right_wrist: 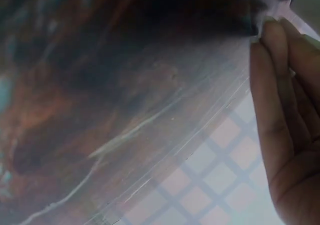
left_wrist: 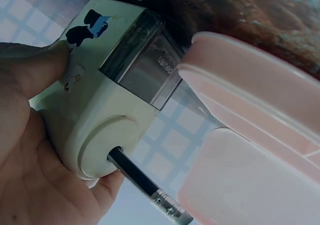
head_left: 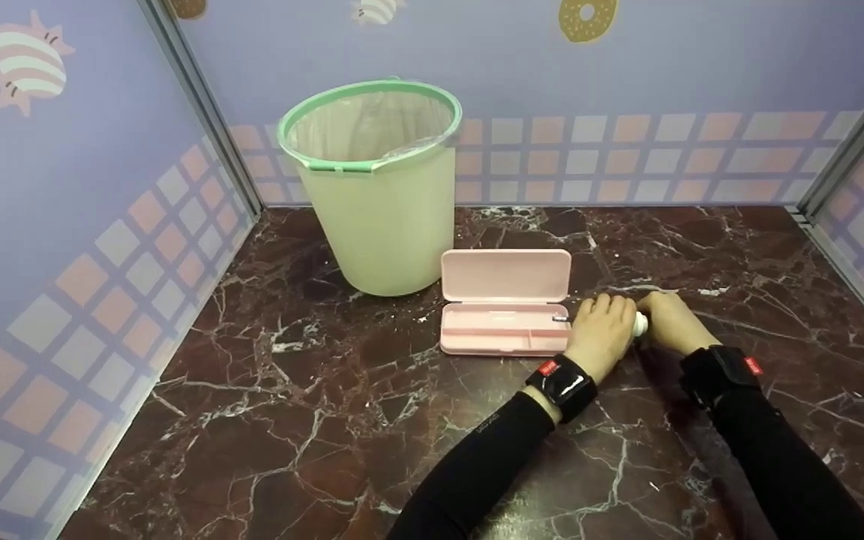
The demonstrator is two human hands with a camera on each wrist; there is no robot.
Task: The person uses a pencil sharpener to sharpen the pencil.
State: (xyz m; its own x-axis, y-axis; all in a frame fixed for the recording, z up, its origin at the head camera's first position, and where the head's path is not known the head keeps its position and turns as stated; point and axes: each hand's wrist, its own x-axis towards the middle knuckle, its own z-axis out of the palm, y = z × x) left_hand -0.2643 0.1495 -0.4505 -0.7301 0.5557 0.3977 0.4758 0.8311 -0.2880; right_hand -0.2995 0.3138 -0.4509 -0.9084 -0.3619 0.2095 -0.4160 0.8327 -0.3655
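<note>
My left hand grips a white desktop pencil sharpener with a clear shavings drawer and dark stickers. From the round hole in its front sticks a black pencil with a metal ferrule and an eraser end. My right hand is at the sharpener's opposite end, fingers curled and pinching there; the part they hold is hidden. In the right wrist view, the fingertips of the right hand meet at the upper right edge. Left of both hands lies a pink pencil case with its lid raised.
A pale bin with a green rim and a clear liner stands behind the pencil case, to the left. Patterned panels enclose the dark marbled tabletop at the back and sides.
</note>
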